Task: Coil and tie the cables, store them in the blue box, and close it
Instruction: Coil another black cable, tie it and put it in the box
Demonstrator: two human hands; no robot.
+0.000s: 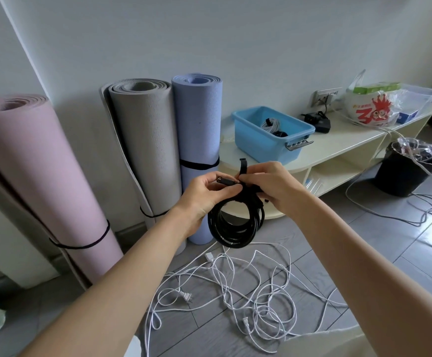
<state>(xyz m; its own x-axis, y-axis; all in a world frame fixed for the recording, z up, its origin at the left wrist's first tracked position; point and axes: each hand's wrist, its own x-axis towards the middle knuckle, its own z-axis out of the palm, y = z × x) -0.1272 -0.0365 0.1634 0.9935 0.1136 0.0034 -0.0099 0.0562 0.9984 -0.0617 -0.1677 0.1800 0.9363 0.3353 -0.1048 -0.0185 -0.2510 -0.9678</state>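
A coiled black cable (233, 225) hangs in the air between my hands, in front of the low cabinet. My left hand (204, 194) grips the top of the coil and the cable's plug end. My right hand (269, 186) pinches a black strap (243, 166) that wraps the coil's top, with one strap end sticking up. The open blue box (258, 144) stands on the cream cabinet top beyond my hands, with a coiled grey cable (270, 124) and a dark one inside. A tangle of loose white cables (235, 287) with plugs lies on the grey floor below.
Three rolled mats, pink (37, 176), grey (145, 145) and blue (199, 130), lean on the wall at left. On the cabinet (338, 145) sit a black adapter (318, 119), a printed plastic bag (372, 106) and a clear bin (421, 96). A black waste bin (405, 171) and more cables are at right.
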